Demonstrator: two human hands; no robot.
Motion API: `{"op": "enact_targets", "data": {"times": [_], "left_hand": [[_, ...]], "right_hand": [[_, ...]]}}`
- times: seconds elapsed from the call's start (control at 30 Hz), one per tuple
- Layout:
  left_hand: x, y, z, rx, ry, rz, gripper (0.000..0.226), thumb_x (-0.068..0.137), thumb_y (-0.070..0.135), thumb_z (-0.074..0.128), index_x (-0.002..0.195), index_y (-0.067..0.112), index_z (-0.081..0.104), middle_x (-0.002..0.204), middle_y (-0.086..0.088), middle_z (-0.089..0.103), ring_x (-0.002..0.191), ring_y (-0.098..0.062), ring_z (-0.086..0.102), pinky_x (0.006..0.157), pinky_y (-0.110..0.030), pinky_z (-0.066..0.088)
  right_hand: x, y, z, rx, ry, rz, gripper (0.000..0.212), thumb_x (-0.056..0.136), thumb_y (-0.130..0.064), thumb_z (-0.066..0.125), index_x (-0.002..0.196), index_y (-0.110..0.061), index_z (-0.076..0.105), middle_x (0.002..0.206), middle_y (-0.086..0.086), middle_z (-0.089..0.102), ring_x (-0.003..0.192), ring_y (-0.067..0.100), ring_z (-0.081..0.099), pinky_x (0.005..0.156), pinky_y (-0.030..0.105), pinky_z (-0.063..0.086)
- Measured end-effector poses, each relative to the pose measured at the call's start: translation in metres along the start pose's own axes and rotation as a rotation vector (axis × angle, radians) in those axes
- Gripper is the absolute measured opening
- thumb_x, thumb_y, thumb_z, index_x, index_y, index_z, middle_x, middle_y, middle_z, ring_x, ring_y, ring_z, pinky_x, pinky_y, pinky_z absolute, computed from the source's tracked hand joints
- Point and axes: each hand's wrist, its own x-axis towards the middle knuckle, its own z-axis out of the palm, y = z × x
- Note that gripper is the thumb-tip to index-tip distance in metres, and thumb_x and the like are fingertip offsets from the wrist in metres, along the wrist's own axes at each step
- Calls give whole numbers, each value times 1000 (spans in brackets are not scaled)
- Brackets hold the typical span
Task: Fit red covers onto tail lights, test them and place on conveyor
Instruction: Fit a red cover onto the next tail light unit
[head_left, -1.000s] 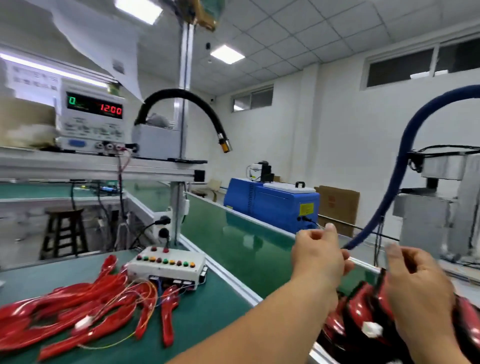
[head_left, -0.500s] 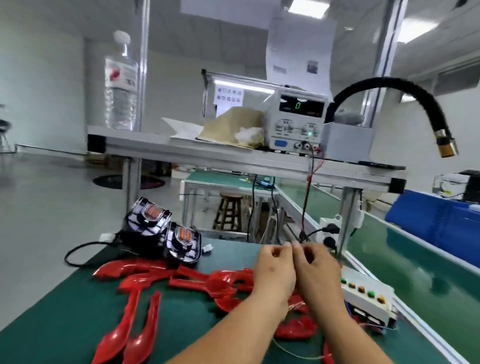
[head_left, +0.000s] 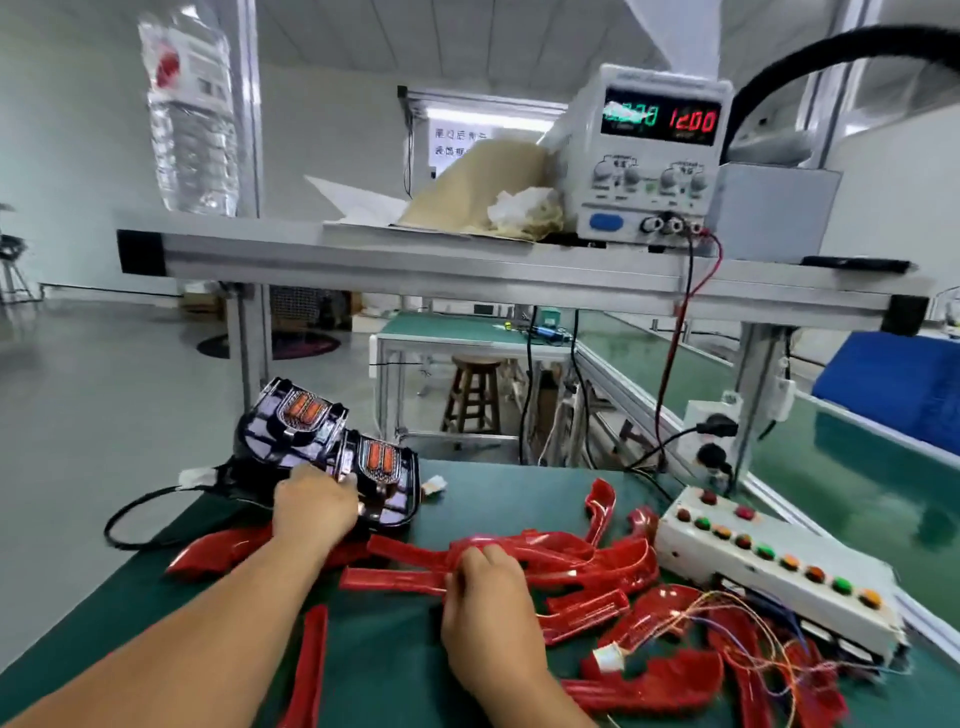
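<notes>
**Now split: one hand on the lights, one on a cover**

Looks down on a green table (head_left: 395, 654) strewn with red covers (head_left: 597, 566), some trailing thin wires. Finds two black tail lights (head_left: 311, 441) with orange inserts at its far left, side by side and touching, with a black cable looping off the left edge. Has a white button box (head_left: 769, 566) at the right edge, just beside the green conveyor (head_left: 857, 483). Carries on a metal shelf (head_left: 415, 260) overhead a water bottle (head_left: 189, 114), crumpled paper and a power supply (head_left: 654, 156) reading 12.00 in red, its green digits smeared. Takes in, farther off, a wooden stool (head_left: 475, 395), a blue box (head_left: 898, 384) past the conveyor and a black hose (head_left: 831, 47) arching in at top right.

Grips with the left hand (head_left: 314, 501) the near edge where the tail lights meet, fingers curled over it. Pinches with the right hand (head_left: 485, 587) a long red cover (head_left: 395, 579) in the heap, fingers curled onto it.

Differs from half a second ago in the hands: held together then, raised above the covers, and now well apart, each down on a part. Leaves the tail lights in the same spot at the far left of the table.
</notes>
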Motion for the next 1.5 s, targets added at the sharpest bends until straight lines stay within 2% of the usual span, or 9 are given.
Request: {"op": "enact_targets", "data": {"times": [0.17, 0.57, 0.7, 0.8, 0.97, 1.1, 1.3, 1.4, 1.5], "left_hand": [[17, -2, 14, 206, -18, 37, 50, 97, 40, 55, 109, -7, 65, 116, -26, 66, 112, -39, 61, 87, -35, 47], [2, 10, 1, 161, 60, 105, 41, 98, 28, 48, 95, -9, 66, 102, -25, 69, 103, -39, 61, 77, -35, 42], [-32, 20, -9, -3, 63, 185, 38, 94, 25, 52, 82, -9, 66, 81, -21, 71, 85, -36, 64, 68, -33, 42], [-71, 27, -8, -99, 46, 228, 34, 94, 24, 52, 85, -7, 63, 83, -23, 71, 88, -36, 66, 80, -40, 49], [-135, 28, -1, -384, -6, 262, 24, 97, 35, 54, 81, 17, 56, 83, -8, 70, 83, -27, 68, 82, -40, 52], [-164, 19, 1, -737, -260, 103, 26, 102, 32, 45, 89, 16, 60, 75, -6, 67, 50, -9, 64, 50, -27, 53], [-171, -1, -20, -960, -573, -139, 36, 106, 25, 39, 99, 1, 64, 67, -10, 67, 58, -19, 65, 46, -22, 50], [-165, -9, -39, -1047, -533, -168, 38, 105, 27, 41, 97, 0, 65, 66, -11, 69, 63, -22, 66, 50, -26, 53], [-149, -15, -55, -1120, -549, -219, 47, 105, 40, 36, 110, 0, 60, 90, -21, 68, 81, -31, 63, 70, -38, 54]], "right_hand": [[-1, -1, 0, 9, -22, 21, 17, 98, -25, 39, 96, -17, 53, 107, -1, 49, 107, 18, 43, 92, 29, 38], [-5, -8, -6, 47, 107, -62, 22, 101, -32, 40, 102, -17, 56, 106, -2, 52, 105, 15, 44, 93, 23, 34], [-7, -23, -23, 374, 225, 88, 42, 96, -53, 42, 125, -22, 47, 105, -8, 56, 102, 11, 49, 89, 25, 40], [-1, -29, -35, 660, 251, 233, 56, 94, -53, 46, 139, -21, 38, 98, -14, 56, 97, 12, 53, 83, 24, 36], [0, -36, -52, 933, 381, 427, 32, 101, -32, 43, 118, -7, 54, 111, 8, 64, 105, 30, 59, 94, 44, 47], [-5, -26, -86, 1076, 367, 456, 14, 103, -26, 41, 107, -14, 48, 98, 10, 54, 69, 20, 53, 58, 33, 45], [-21, -14, -137, 1443, 306, 372, 29, 104, -15, 38, 85, -8, 60, 72, 6, 69, 55, 15, 62, 40, 24, 45], [-43, -7, -149, 1555, 120, 321, 45, 101, -24, 40, 83, -4, 76, 85, 12, 75, 71, 25, 73, 50, 32, 57], [-68, 6, -145, 1429, -76, 330, 41, 92, -30, 45, 101, -4, 76, 111, 21, 70, 101, 36, 68, 86, 51, 56]]}}
